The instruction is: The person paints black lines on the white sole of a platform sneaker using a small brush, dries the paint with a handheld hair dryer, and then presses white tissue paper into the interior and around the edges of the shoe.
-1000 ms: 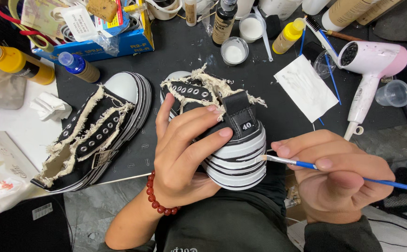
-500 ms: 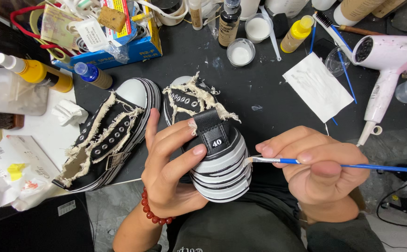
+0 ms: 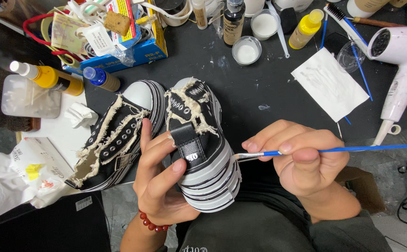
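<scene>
Black worktop [image 3: 269,88] crowded with bottles. Nearest, left hand [image 3: 159,179] clamps the striped shoe [image 3: 203,154]; right hand [image 3: 301,161] pinches a blue brush [image 3: 325,150], tip at the sole's right edge. A slip could smear the stripe. Farther left lies the second shoe [image 3: 115,140].

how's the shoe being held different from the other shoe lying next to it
The held shoe is gripped in the left hand, heel toward the camera; the other shoe lies untouched on the table.
The paintbrush in the right hand has its tip at the held shoe's striped sole; nothing touches the other shoe.
The held shoe shows its heel tab; the other shoe shows its open top and eyelets.
Both are black with frayed cream edging, white toe caps and striped soles.
</scene>
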